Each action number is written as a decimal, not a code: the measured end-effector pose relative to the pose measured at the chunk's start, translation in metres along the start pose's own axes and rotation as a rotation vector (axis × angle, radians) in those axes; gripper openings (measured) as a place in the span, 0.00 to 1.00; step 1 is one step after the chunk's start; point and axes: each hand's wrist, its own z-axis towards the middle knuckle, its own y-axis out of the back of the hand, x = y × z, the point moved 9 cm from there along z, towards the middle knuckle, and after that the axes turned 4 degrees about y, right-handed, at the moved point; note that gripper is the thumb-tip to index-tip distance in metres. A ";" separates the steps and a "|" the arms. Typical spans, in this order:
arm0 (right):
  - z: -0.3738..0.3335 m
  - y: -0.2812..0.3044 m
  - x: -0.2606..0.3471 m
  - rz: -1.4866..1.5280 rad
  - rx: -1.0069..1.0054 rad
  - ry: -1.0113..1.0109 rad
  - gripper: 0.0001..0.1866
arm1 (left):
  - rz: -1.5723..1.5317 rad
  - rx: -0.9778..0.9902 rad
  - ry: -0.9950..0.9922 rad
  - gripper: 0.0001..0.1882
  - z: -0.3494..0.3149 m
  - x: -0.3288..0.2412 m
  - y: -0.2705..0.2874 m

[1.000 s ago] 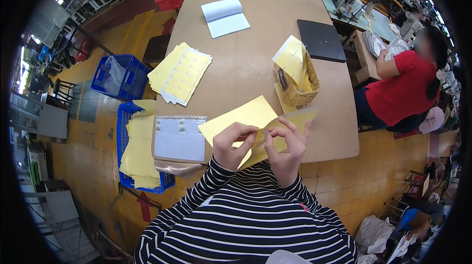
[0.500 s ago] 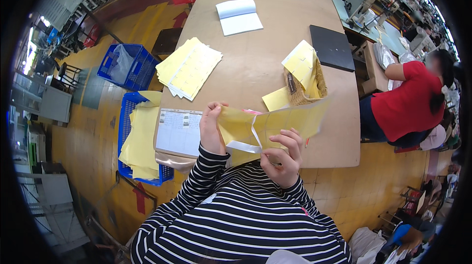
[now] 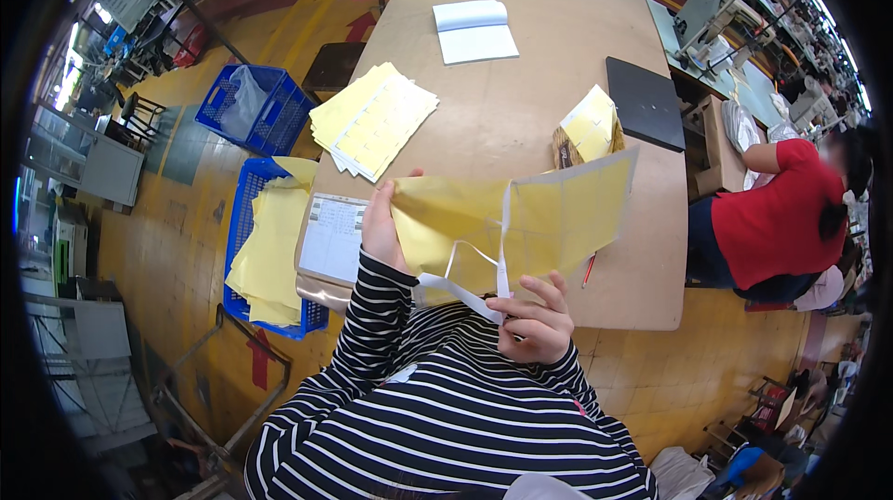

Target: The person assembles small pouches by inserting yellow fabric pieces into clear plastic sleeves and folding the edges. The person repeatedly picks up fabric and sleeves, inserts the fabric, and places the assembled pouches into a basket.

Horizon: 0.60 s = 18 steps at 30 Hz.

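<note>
From afar I see the left hand (image 3: 379,232) grasping the yellow grid-marked sheet (image 3: 456,207) above the table's (image 3: 521,119) near end, the right hand (image 3: 539,323) pinching white strips (image 3: 460,293), best drawn slowly against tautness.

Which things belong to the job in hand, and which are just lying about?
Likely the job: yellow sheet in the left hand; white strip at the right hand; probably the fanned yellow sheets.

Apparently just lying about: open white notepad; black flat panel.
</note>
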 end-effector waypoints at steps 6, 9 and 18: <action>-0.014 0.028 -0.012 0.118 -0.280 -0.065 0.11 | 0.011 0.010 -0.147 0.17 0.012 -0.036 0.018; -0.034 0.042 -0.033 0.286 -0.562 -0.226 0.10 | 0.024 -0.058 -0.266 0.17 0.013 -0.058 0.033; -0.073 0.056 -0.086 0.673 -1.070 -0.614 0.03 | 0.037 -0.136 -0.427 0.14 0.013 -0.093 0.066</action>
